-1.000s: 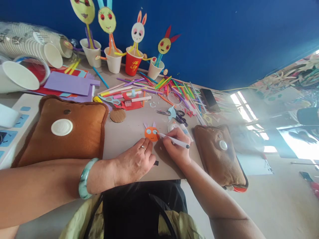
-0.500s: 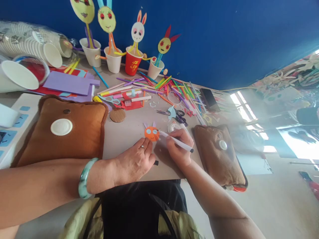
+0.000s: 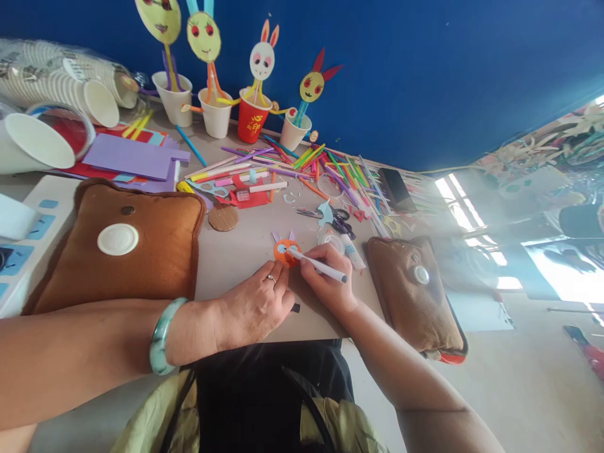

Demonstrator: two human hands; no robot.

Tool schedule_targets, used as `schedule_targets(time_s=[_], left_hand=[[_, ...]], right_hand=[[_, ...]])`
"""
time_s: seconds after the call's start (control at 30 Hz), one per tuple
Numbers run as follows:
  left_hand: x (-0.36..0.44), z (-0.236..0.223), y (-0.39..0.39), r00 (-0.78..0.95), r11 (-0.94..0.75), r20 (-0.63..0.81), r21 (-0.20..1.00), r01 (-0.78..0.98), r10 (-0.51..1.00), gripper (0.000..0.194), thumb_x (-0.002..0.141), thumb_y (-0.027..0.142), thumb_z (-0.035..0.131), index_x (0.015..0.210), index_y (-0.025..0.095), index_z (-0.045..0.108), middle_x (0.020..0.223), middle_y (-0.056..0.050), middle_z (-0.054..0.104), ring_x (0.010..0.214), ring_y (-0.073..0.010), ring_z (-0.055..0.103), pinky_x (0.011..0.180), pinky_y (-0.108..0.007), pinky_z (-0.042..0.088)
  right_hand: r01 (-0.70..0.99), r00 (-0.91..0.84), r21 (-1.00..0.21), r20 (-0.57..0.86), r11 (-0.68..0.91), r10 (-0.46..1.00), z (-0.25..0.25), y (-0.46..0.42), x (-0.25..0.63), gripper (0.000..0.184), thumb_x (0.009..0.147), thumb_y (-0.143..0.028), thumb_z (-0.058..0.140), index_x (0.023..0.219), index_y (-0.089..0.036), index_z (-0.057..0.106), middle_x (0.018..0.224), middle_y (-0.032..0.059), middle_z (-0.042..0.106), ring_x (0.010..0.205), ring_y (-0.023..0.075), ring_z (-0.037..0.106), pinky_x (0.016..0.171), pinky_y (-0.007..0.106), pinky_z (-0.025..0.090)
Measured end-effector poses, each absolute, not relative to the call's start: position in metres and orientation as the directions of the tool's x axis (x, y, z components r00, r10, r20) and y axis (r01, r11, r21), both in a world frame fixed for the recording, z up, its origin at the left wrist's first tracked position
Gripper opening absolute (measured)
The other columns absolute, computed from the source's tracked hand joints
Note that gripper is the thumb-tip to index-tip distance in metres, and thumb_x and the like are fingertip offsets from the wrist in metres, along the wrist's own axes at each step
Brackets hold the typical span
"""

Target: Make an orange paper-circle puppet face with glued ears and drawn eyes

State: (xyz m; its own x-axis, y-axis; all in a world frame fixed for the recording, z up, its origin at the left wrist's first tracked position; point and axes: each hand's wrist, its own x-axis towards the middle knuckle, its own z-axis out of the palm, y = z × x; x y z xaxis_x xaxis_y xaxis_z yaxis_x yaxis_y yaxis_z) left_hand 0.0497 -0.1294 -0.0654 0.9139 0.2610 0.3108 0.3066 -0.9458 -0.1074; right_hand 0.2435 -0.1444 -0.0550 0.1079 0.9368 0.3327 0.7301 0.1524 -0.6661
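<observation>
An orange paper face (image 3: 282,257) with pale blue eyes and purple paper ears lies flat on the table. The fingertips of my left hand (image 3: 259,306), close together, press its lower edge down. A small black piece (image 3: 296,308), perhaps a marker cap, shows beside my left thumb; its other end is hidden. My right hand (image 3: 330,277) is closed around a white marker (image 3: 325,269) with a black end. The marker's tip is over the face, by the blue eyes. A small white bottle (image 3: 352,251) lies just beyond my right hand, near a roll of clear tape (image 3: 329,238).
Scissors (image 3: 340,221), a cardboard disc (image 3: 223,218) and many coloured sticks (image 3: 264,157) lie beyond my hands. Brown cushions (image 3: 155,264) flank the work area. Paper cups (image 3: 215,116) bearing stick puppets stand along the blue wall. A phone (image 3: 397,189) lies at the back right.
My right hand has moved left with the marker, whose tip passed from the face's right edge toward the middle of the eyes. More of the white bottle shows. My left hand stays put.
</observation>
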Motion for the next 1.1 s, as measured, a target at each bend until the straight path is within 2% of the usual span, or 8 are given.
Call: schedule_targets(time_s=[0.23,0.53,0.77,1.1], left_hand=[[0.0493,-0.064,-0.1292,0.92,-0.948,0.3,-0.116,0.298,0.253,0.028,0.094,0.037,0.057,0.085,0.012,0.062,0.112,-0.025,0.07,0.109,-0.0335,0.065,0.097,-0.047,0.044],[0.0498,-0.0688,-0.1298,0.911,-0.948,0.307,-0.071,0.309,0.274,0.026,0.092,0.036,0.061,0.086,0.011,0.063,0.114,-0.026,0.069,0.109,-0.0325,0.064,0.099,-0.048,0.043],[0.0496,-0.0664,-0.13,0.917,-0.941,0.299,-0.13,0.314,0.264,0.029,0.095,0.039,0.057,0.085,0.012,0.063,0.112,-0.024,0.07,0.108,-0.0332,0.065,0.095,-0.046,0.046],[0.0497,-0.0617,-0.1297,0.923,-0.939,0.285,-0.149,0.309,0.259,0.03,0.096,0.039,0.055,0.086,0.012,0.064,0.111,-0.026,0.07,0.108,-0.034,0.065,0.094,-0.046,0.047]], right_hand=[[0.734,0.118,-0.663,0.335,0.145,0.935,-0.0563,-0.144,0.2439,0.006,0.078,-0.023,0.063,0.073,-0.023,0.059,0.062,-0.0025,0.065,0.054,0.0129,0.058,0.053,0.026,0.046],[0.738,0.117,-0.66,0.332,0.141,0.936,-0.0543,-0.1446,0.2428,0.007,0.079,-0.025,0.063,0.073,-0.023,0.059,0.062,-0.0023,0.066,0.053,0.013,0.058,0.053,0.027,0.047],[0.726,0.116,-0.672,0.329,0.146,0.937,-0.0528,-0.1441,0.2415,0.008,0.078,-0.024,0.063,0.072,-0.023,0.058,0.061,-0.0029,0.066,0.052,0.0124,0.057,0.052,0.026,0.046],[0.725,0.115,-0.671,0.336,0.152,0.935,-0.0545,-0.1436,0.2415,0.007,0.078,-0.022,0.064,0.073,-0.023,0.06,0.062,-0.0026,0.067,0.053,0.0127,0.058,0.052,0.026,0.046]])
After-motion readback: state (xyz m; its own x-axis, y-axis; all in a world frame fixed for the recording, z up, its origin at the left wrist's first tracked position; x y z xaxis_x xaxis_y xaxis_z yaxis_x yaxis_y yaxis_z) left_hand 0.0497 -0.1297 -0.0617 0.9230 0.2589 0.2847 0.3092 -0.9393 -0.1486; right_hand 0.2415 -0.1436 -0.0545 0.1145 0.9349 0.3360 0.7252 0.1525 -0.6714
